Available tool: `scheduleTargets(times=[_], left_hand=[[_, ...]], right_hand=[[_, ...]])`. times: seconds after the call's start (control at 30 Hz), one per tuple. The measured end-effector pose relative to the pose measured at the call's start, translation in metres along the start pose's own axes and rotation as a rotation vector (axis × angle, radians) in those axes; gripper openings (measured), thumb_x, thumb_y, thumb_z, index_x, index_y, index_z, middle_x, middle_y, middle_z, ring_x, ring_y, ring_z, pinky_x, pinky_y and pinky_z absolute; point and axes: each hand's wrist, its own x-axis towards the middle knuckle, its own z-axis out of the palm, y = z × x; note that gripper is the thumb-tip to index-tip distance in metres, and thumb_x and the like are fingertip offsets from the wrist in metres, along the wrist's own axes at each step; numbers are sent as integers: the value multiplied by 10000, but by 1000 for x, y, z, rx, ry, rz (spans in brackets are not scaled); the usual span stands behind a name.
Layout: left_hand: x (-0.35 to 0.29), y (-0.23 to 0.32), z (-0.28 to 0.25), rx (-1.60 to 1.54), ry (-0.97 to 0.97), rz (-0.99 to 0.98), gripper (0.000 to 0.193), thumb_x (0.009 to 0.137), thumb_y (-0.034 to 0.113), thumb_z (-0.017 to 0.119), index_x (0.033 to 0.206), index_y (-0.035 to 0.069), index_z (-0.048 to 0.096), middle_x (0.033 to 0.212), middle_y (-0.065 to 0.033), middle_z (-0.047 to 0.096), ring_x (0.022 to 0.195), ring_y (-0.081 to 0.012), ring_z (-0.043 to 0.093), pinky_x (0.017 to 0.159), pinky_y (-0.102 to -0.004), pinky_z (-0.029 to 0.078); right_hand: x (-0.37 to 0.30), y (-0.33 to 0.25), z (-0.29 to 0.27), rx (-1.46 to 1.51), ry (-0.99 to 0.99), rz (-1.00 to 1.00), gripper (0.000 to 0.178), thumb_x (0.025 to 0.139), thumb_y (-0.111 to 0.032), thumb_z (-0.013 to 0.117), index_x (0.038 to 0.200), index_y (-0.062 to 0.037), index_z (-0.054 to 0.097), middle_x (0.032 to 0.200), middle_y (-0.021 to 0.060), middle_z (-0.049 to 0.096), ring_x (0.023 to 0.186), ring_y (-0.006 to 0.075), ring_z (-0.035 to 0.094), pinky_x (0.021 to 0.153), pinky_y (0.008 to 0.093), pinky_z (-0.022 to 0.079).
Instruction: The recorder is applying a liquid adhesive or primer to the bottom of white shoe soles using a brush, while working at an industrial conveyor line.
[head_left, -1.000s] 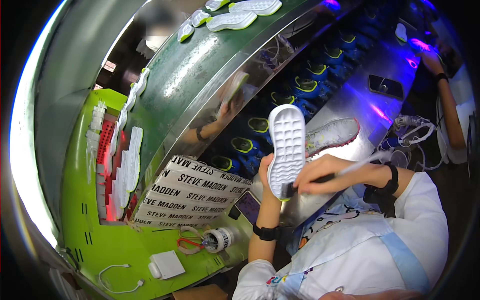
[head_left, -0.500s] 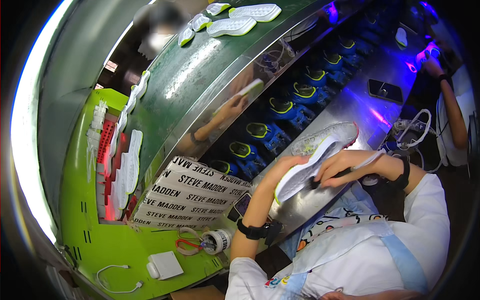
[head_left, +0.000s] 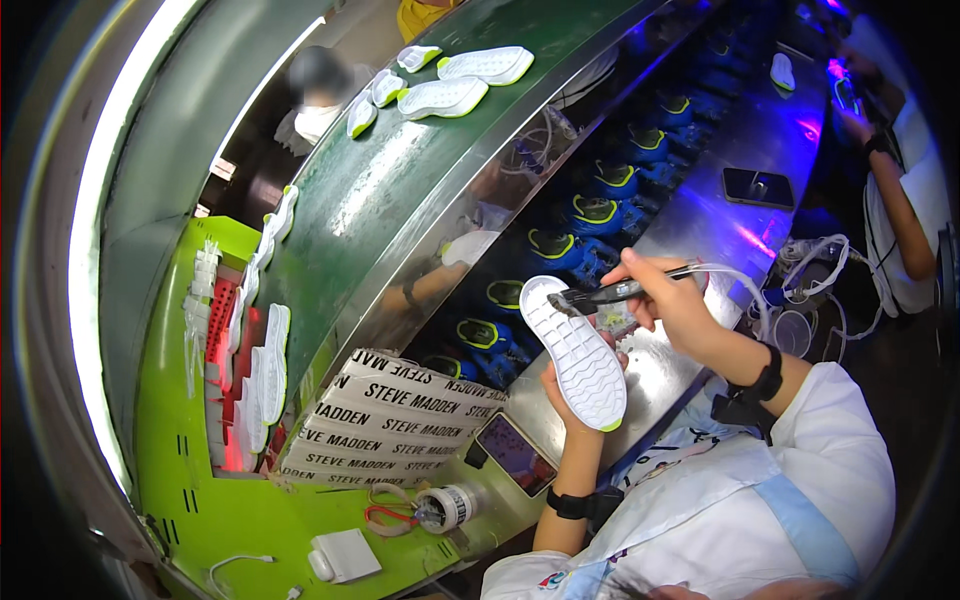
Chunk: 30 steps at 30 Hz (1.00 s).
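Note:
My left hand [head_left: 562,396] grips a white shoe sole [head_left: 583,375] from beneath, its grooved face turned up and its lime-edged end toward me. In my right hand [head_left: 668,302] is a dark-handled brush [head_left: 612,293], with a pale tube running back from it. The bristle end lies at the far end of the sole and seems to touch it. Behind the sole and my right hand, a grey shoe [head_left: 616,319] sits partly hidden on the metal bench [head_left: 655,375].
Blue shoes with lime collars [head_left: 484,334] line a dark channel beyond the bench. More soles [head_left: 445,98] lie on the green belt [head_left: 370,190]. A printed box [head_left: 390,420], a phone [head_left: 515,452] and a white pot [head_left: 447,508] stand left. A co-worker's arm [head_left: 900,210] is at right.
The sole has been turned so its grooved face shows. My right hand has brought the brush up to its far end. The whole view has shifted slightly.

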Motion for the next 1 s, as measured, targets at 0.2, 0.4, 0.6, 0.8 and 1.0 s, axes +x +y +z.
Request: scheduleTargets(times=[0.2,0.4,0.6,0.8,1.0], left_hand=[[-6,-16,3,111,147,-11,637,775,408,450,1269,7,426,1024,-167,565,857,-277,580,743,-429,508],[-10,0,-13,90,34,19,665,766,418,486,1244,-40,419,1015,-177,553,880,-261,562,743,-415,495],[-5,10,-21,76,29,52,678,816,436,476,1305,-25,389,1104,-167,552,960,-277,556,847,-381,476],[-11,50,41,358,-221,74,584,865,337,415,1336,-4,354,1256,-177,498,923,-305,582,696,-443,523],[12,173,118,-214,-408,194,382,940,133,397,1268,-62,399,1270,-214,475,929,-273,592,732,-292,561]], right_hand=[[9,32,19,178,162,112,411,916,-362,508,895,19,660,544,31,528,394,75,447,382,203,325],[9,15,7,-34,-107,163,345,913,-308,516,881,-12,689,557,24,549,420,60,457,422,202,347],[-21,31,4,-875,-481,-933,133,789,-98,618,901,-49,672,635,67,545,475,173,526,424,281,430],[-50,-26,-17,-448,-555,-714,162,834,-134,561,854,-33,685,647,57,571,496,167,528,456,268,414],[-49,-40,-35,-117,-112,-470,308,887,-159,464,771,67,637,664,91,574,497,123,507,452,234,383]])
